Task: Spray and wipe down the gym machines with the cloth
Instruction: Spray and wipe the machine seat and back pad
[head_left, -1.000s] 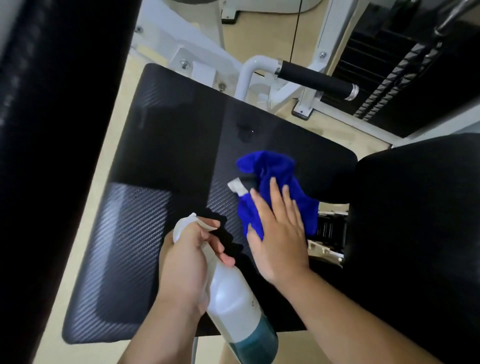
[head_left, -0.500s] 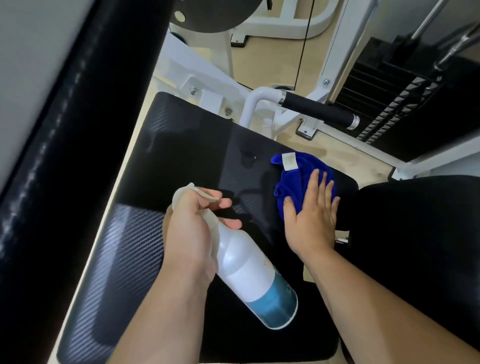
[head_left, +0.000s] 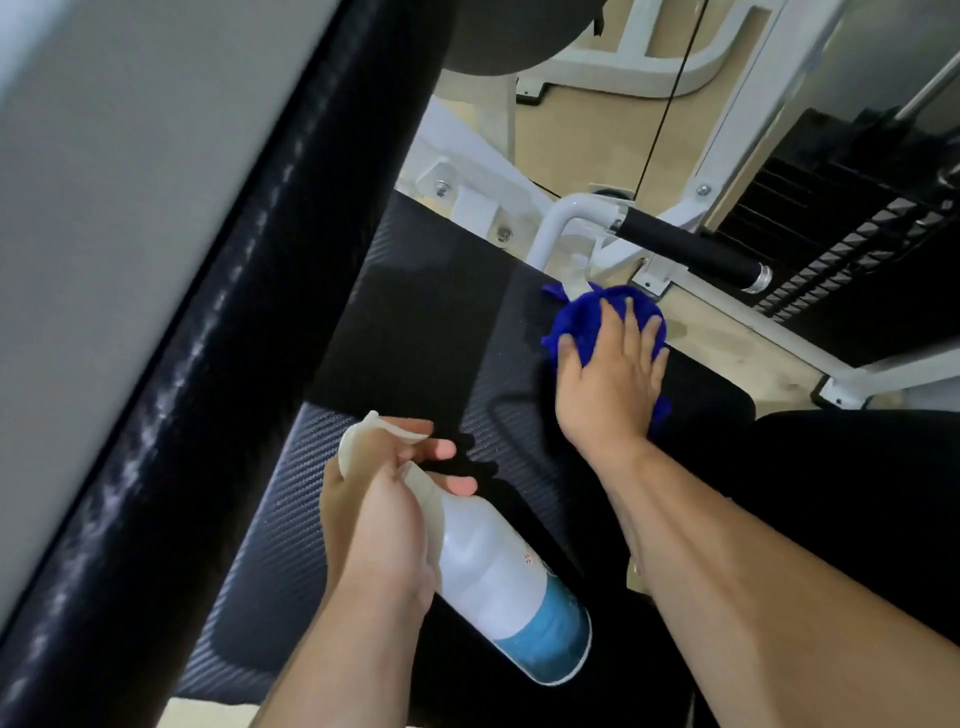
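A black textured seat pad of a gym machine fills the middle of the view. My right hand presses a bunched blue cloth flat against the pad's far right edge, fingers spread over it. My left hand grips the neck of a white spray bottle with blue liquid in its base. The bottle lies tilted above the pad's near part, its nozzle pointing away and to the left.
A tall black upholstered pad rises along the left. A white frame tube with a black grip handle stands just beyond the cloth. A black weight stack is at the far right, another black pad at the right.
My right hand has slid the blue cloth away from me, from the pad's middle to its far right edge. The left hand and bottle kept their grip, with the bottle now tilted flatter.
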